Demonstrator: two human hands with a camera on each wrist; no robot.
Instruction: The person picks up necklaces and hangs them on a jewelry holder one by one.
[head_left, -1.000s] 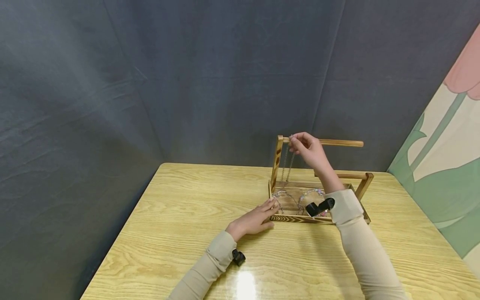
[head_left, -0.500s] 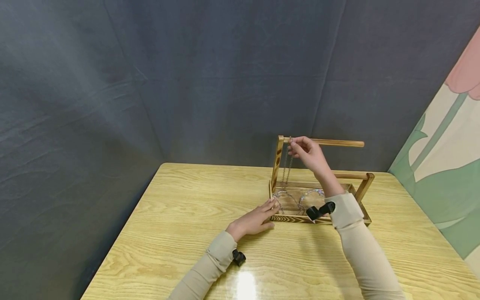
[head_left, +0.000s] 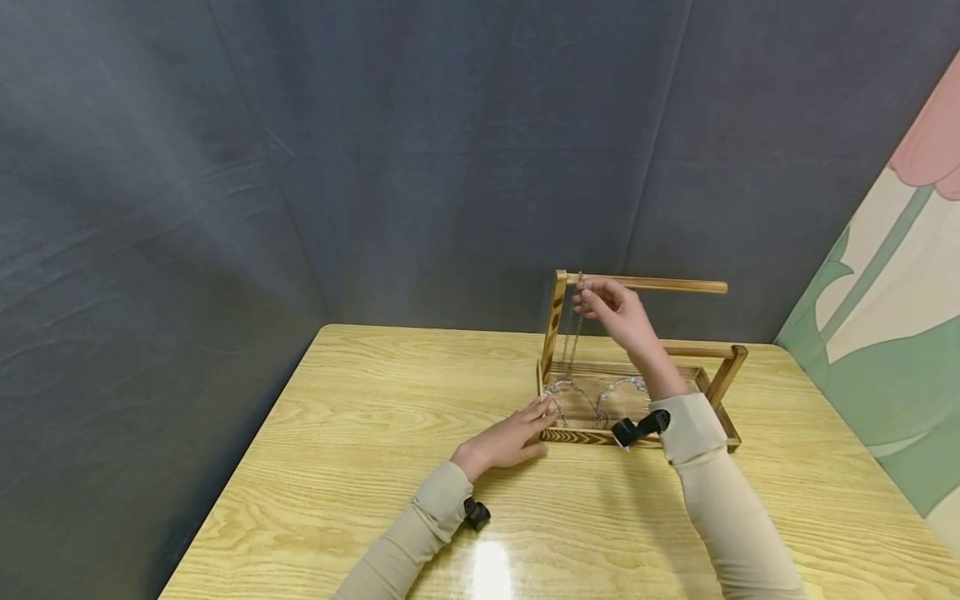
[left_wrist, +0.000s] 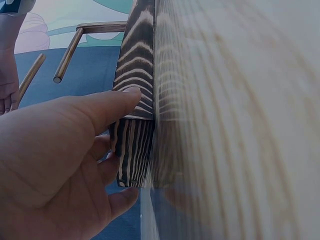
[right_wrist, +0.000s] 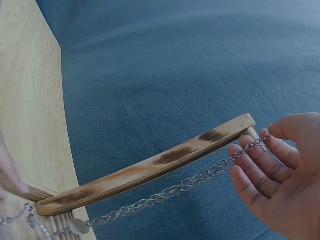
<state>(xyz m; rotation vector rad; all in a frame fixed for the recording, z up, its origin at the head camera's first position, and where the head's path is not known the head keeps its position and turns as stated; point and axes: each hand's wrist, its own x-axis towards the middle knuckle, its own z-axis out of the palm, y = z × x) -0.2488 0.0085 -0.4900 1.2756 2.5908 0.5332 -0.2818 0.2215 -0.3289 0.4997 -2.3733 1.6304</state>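
- A person's right hand (head_left: 618,312) pinches a silver chain (right_wrist: 172,191) near its top, between thumb and fingers.
- The chain hangs in a narrow double strand beside the upright post (head_left: 554,317) of a wooden stand, its top at the upper bar (head_left: 675,285). Whether it loops fully round the bar is hard to make out behind the fingers.
- Lower down, the right wrist view shows a pale round disc (right_wrist: 78,226) by the chain; how the two join is unclear.
- The left hand (head_left: 506,439) holds the front left corner of the stand's wooden tray (head_left: 581,437), thumb on the front wall, fingers round the end. Some fingertips are hidden behind the wood.
- Inside the tray lie a curved silvery strand (head_left: 572,384) and a multicoloured beaded strand (head_left: 622,382), the second partly covered by the right wrist's black camera (head_left: 640,425).
- The right forearm hides the left end of the lower bar (head_left: 701,352).
- Both beige sleeves (head_left: 738,500) run off the bottom edge.
- A floral panel (head_left: 900,333) is cut off at the right, beside dark cloth (head_left: 450,167).
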